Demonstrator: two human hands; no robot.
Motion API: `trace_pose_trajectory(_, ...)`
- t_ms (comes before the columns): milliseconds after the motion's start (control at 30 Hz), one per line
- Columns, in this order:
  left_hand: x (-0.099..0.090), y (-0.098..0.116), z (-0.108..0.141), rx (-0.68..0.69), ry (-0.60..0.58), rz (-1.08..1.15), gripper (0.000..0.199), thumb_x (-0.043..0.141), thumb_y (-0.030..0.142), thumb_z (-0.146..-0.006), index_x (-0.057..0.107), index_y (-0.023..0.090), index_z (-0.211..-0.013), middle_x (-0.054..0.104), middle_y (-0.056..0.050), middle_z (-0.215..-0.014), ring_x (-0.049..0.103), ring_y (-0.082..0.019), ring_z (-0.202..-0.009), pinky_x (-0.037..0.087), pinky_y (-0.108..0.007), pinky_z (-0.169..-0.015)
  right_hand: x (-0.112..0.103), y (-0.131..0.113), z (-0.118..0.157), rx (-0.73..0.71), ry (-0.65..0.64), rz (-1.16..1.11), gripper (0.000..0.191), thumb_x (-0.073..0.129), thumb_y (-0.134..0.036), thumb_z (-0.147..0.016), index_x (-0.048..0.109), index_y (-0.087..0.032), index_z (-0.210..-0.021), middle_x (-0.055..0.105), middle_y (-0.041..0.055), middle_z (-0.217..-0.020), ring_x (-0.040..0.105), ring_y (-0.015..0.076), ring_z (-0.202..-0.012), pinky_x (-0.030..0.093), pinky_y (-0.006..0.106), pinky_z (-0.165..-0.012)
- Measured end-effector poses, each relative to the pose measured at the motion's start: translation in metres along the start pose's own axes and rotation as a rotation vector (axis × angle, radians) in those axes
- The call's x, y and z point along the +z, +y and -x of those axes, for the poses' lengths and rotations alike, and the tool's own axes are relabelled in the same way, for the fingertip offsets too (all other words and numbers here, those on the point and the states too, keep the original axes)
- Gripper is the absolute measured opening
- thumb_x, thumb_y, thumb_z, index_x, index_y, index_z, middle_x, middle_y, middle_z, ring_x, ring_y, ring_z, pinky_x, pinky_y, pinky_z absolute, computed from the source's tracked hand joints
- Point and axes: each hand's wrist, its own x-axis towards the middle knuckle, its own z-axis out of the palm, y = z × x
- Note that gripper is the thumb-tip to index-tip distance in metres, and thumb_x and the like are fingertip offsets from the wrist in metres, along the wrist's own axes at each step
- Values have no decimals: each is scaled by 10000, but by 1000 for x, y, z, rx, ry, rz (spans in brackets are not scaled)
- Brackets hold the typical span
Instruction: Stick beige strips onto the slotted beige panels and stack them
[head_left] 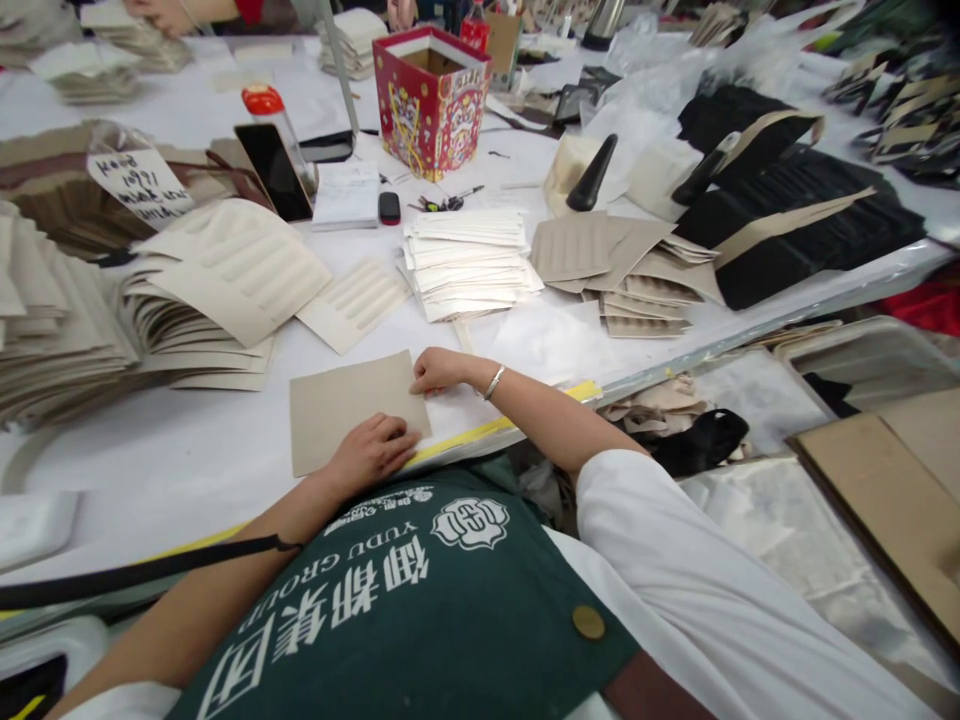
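Note:
A flat, rectangular beige sheet (341, 405) lies on the table right in front of me. My left hand (373, 447) rests on its lower right part with bent fingers, holding it down near the table edge. At the sheet's right edge, my right hand (441, 370) is closed in a pinch on the border. The fingertips of that hand are partly hidden. Just beyond the hands sits a stack of white strips (465, 262). Left of it lies a cream panel with raised ribs (356, 303), beside a fanned pile of similar panels (240, 270).
Ribbed beige pieces (622, 265) and black fabric pieces (802, 215) lie to the right. Farther back stand a red box (431, 110), a propped phone (274, 170) and a black-handled tool (592, 175). Tall beige stacks (60, 320) line the left. Yellow tape (469, 437) marks the table edge.

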Motion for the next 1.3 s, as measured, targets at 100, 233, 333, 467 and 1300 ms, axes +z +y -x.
trace_pose_trajectory(100,3,0,-6,-71,12,87,277,414,324,-906,664,209,-933,577,-60,-887,525,-156,-789,454,-274,-718,2,-2,3,-19,18,56,122,597,-200,-729,639,-98,-676,603,3,-546,499,82,-477,360,169,-482)
trace_pose_trajectory(233,7,6,-22,-302,-65,56,266,413,332,-900,618,164,-914,586,-79,-1006,565,-177,-883,480,-282,-751,2,-7,6,-55,78,273,136,602,-215,-714,670,-98,-731,635,29,-598,523,108,-530,332,192,-492)
trace_pose_trajectory(333,8,9,-35,-417,-163,10,253,445,315,-883,554,152,-1043,554,-99,-1149,564,-201,-983,484,-307,-817,-4,-8,0,-72,103,354,161,621,-244,-706,672,-96,-744,635,38,-609,519,117,-550,311,200,-484)
trace_pose_trajectory(467,2,8,-44,-440,-286,38,252,467,308,-869,533,164,-1064,491,-105,-1273,562,-209,-1043,467,-320,-891,-20,-2,-18,-55,142,227,178,564,-240,-744,669,-95,-752,628,31,-605,508,99,-519,327,183,-481)
trace_pose_trajectory(1300,-14,-7,-14,-378,1,194,257,448,253,-866,524,162,-1094,475,-127,-1296,548,-205,-1051,485,-345,-873,5,-9,5,-94,557,416,300,365,-133,-899,493,-117,-1170,604,114,-1009,563,198,-906,429,290,-789)
